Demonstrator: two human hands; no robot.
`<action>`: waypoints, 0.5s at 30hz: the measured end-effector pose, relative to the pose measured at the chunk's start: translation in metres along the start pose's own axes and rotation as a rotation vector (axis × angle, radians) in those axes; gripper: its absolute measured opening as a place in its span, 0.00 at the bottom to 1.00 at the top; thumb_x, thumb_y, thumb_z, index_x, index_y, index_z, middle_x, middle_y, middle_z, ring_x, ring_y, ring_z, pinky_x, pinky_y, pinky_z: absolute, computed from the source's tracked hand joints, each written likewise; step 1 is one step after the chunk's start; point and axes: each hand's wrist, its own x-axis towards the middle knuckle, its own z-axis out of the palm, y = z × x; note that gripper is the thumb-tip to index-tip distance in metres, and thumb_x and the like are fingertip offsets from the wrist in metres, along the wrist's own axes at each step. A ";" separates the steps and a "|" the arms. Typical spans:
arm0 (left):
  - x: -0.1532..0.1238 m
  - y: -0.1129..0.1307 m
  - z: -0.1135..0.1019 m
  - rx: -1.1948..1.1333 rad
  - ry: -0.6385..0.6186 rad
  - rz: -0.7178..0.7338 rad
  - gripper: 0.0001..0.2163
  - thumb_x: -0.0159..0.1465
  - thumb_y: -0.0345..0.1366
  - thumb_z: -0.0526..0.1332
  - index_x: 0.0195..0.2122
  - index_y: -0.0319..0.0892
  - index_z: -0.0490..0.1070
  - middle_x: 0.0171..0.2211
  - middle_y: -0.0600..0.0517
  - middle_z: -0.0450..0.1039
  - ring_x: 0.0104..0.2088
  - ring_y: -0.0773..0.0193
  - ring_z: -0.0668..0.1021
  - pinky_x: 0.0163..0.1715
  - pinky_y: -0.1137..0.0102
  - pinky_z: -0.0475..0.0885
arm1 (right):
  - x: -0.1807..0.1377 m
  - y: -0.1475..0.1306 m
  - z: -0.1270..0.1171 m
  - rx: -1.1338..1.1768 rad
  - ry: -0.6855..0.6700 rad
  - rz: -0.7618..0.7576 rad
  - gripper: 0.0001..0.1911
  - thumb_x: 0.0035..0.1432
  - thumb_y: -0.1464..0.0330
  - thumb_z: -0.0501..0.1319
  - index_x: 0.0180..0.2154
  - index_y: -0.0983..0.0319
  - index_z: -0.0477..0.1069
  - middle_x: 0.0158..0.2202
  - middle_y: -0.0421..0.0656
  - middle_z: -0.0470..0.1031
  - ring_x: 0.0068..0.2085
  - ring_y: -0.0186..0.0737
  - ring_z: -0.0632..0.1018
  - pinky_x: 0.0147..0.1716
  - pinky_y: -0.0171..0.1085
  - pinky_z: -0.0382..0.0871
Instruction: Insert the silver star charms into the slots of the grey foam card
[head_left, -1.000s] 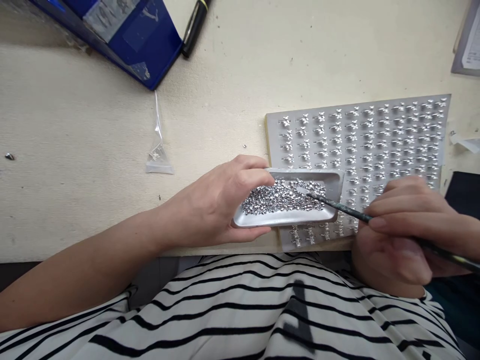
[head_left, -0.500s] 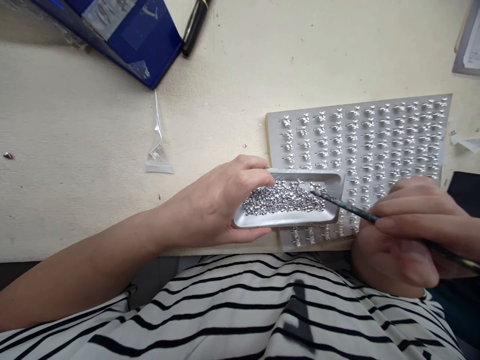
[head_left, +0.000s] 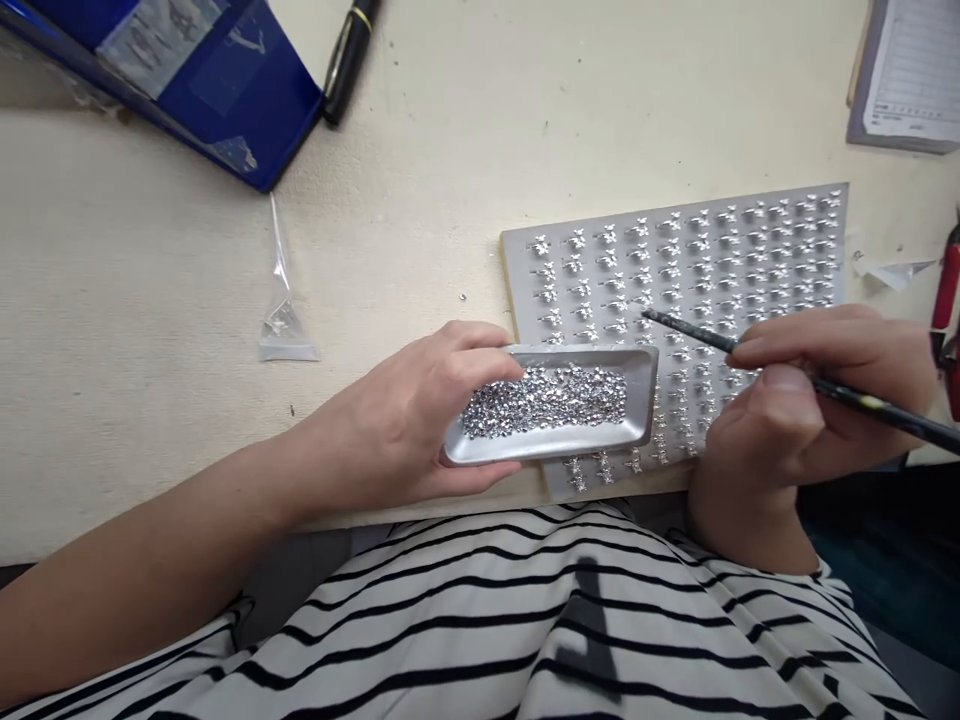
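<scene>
My left hand (head_left: 409,415) is closed on the left end of a small silver metal tray (head_left: 637,375) that holds a heap of tiny shiny stones (head_left: 547,398). My right hand (head_left: 795,420) pinches a thin dark stick (head_left: 862,400) like a pen. Its tip rests on the grey board (head_left: 517,265) just above the tray's far right corner. The board carries rows of small silver settings (head_left: 720,260). The tray hovers over the board's near left part and hides some rows.
A blue box (head_left: 187,70) and a black pen (head_left: 349,60) lie at the back left of the cream table (head_left: 150,330). A small clear plastic bag (head_left: 283,320) lies left of my hand. A paper pad (head_left: 907,75) sits back right, a red tool (head_left: 946,300) at the right edge.
The stick's tip has left the stones in the tray and moved up onto the board. My right hand rose with it. The view shifted slightly right.
</scene>
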 end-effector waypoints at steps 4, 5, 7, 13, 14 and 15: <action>0.001 -0.001 0.001 -0.003 -0.001 0.000 0.29 0.64 0.39 0.72 0.60 0.35 0.61 0.55 0.38 0.70 0.58 0.54 0.74 0.57 0.61 0.78 | 0.003 -0.007 0.005 -0.014 0.023 0.016 0.07 0.50 0.71 0.56 0.28 0.61 0.72 0.24 0.38 0.72 0.27 0.33 0.72 0.28 0.42 0.65; 0.001 -0.001 0.001 -0.001 -0.002 0.001 0.29 0.64 0.39 0.72 0.60 0.35 0.60 0.55 0.38 0.70 0.58 0.54 0.74 0.58 0.62 0.78 | 0.003 -0.006 0.006 -0.008 0.029 0.007 0.06 0.50 0.71 0.56 0.27 0.61 0.72 0.23 0.38 0.72 0.27 0.34 0.73 0.27 0.41 0.64; 0.001 -0.001 0.000 0.004 0.000 0.003 0.29 0.64 0.39 0.72 0.60 0.35 0.61 0.54 0.38 0.70 0.58 0.54 0.74 0.58 0.62 0.78 | 0.003 -0.003 0.007 0.003 0.027 -0.018 0.06 0.49 0.72 0.56 0.27 0.60 0.73 0.23 0.38 0.73 0.26 0.34 0.73 0.26 0.41 0.64; 0.000 -0.001 0.000 0.013 0.002 0.006 0.29 0.64 0.40 0.72 0.60 0.35 0.61 0.54 0.38 0.70 0.58 0.54 0.75 0.56 0.63 0.79 | 0.003 -0.001 0.003 -0.014 0.039 -0.056 0.07 0.52 0.70 0.57 0.27 0.59 0.73 0.23 0.38 0.73 0.26 0.36 0.73 0.27 0.43 0.64; 0.000 -0.001 -0.001 0.015 0.002 0.007 0.29 0.64 0.40 0.72 0.60 0.35 0.61 0.54 0.38 0.70 0.58 0.54 0.75 0.56 0.63 0.79 | 0.003 -0.001 0.003 -0.036 0.020 -0.037 0.07 0.53 0.70 0.57 0.28 0.59 0.73 0.24 0.38 0.74 0.27 0.36 0.74 0.28 0.43 0.66; 0.000 -0.001 -0.001 0.018 0.000 0.007 0.29 0.64 0.40 0.71 0.60 0.35 0.61 0.55 0.38 0.70 0.58 0.54 0.75 0.55 0.63 0.79 | 0.003 -0.002 0.003 -0.050 0.002 -0.023 0.07 0.53 0.71 0.57 0.28 0.60 0.74 0.25 0.38 0.75 0.28 0.36 0.74 0.28 0.43 0.66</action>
